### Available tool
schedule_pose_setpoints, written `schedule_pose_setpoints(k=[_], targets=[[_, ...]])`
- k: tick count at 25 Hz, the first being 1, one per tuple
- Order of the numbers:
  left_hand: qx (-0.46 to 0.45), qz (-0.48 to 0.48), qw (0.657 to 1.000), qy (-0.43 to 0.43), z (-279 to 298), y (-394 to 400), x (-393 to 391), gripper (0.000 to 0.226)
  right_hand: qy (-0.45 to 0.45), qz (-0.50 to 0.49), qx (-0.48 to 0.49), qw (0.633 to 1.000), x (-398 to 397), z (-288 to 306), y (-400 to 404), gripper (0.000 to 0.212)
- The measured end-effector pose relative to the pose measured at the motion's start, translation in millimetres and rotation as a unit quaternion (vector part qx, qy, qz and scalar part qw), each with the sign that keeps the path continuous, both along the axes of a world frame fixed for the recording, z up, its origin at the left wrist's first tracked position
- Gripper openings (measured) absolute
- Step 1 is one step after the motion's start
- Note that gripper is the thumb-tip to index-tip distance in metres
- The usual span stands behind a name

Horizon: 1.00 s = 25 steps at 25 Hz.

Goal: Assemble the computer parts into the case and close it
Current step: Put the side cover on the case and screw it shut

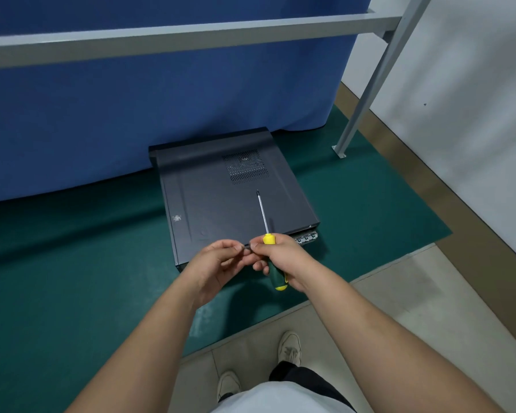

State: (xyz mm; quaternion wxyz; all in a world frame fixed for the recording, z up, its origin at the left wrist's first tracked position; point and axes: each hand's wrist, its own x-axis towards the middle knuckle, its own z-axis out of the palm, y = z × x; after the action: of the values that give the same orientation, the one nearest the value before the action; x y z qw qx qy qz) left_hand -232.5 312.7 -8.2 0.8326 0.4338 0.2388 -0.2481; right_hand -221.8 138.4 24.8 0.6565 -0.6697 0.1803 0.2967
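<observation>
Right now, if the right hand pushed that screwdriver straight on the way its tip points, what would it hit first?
Probably the case lid. The right hand holds the screwdriver with its tip over the lid, aimed toward the vent holes. How high the tip sits above the lid is unclear.

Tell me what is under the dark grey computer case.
The dark grey metal computer case lies on a green floor mat; the mat directly beneath it is hidden by the case.

I take this for a workshop or assembly room: a green mat (pixel 72 263) covers part of the tiled floor (pixel 399 293), a blue curtain (pixel 131 99) screens the back, a grey metal frame (pixel 191 34) stands bolted beside a bare white wall (pixel 474 84).
</observation>
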Motion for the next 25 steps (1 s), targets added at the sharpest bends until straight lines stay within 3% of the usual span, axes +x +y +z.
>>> schedule_pose_setpoints(k=[5, 9, 12, 17, 25], targets=[[-0.064, 0.164, 0.984, 0.022, 2, -16, -3, 0.009, 0.004, 0.069, -0.016, 0.997, -21, -2, -6, 0.01], [-0.149, 0.277, 0.947, 0.065, 0, -17, -10, 0.006, -0.06, 0.154, -0.067, 0.984, -36, -12, -20, 0.02], [-0.186, 0.289, 0.935, 0.089, -5, -10, -17, 0.009, -0.107, 0.173, -0.158, 0.966, -45, -17, -26, 0.029], [-0.212, 0.307, 0.923, 0.097, -11, -4, -30, 0.015, -0.156, 0.157, -0.173, 0.96, -55, -26, -24, 0.008], [-0.202, 0.304, 0.925, 0.104, -20, -1, -43, 0.018, -0.151, 0.154, -0.175, 0.961, -66, -36, -22, 0.005]])
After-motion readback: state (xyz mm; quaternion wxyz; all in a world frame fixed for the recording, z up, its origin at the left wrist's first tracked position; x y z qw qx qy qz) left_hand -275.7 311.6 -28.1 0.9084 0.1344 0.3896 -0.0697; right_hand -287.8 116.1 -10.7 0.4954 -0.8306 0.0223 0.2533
